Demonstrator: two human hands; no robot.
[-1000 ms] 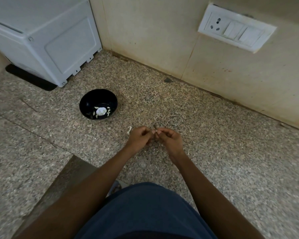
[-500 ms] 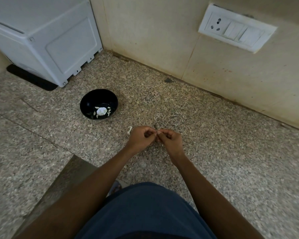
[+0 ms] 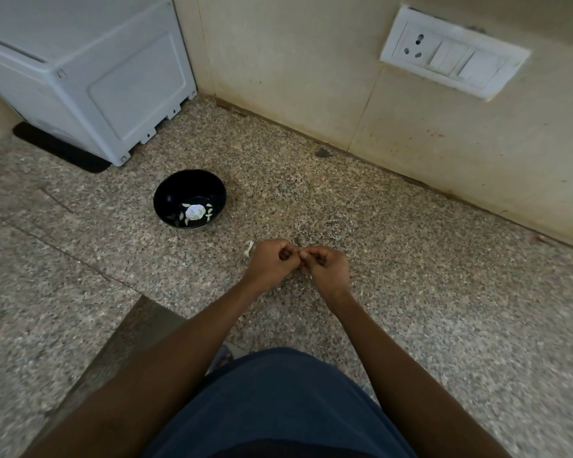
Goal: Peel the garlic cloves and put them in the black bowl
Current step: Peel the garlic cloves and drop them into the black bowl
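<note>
Two hands are held together above the granite surface (image 3: 411, 292), fingers curled and fingertips meeting: the left hand (image 3: 270, 261) and right hand (image 3: 326, 266) are judged to pinch a garlic clove between them, though the clove itself is hidden by the fingers. A clove is expected to be light, firm and slippery once skinned; it is best gripped at its ends while the papery skin is pulled. A scrap of peel (image 3: 248, 248) lies just beside the left hand. The black bowl (image 3: 166, 196), set further left, holds peeled cloves (image 3: 195, 212).
</note>
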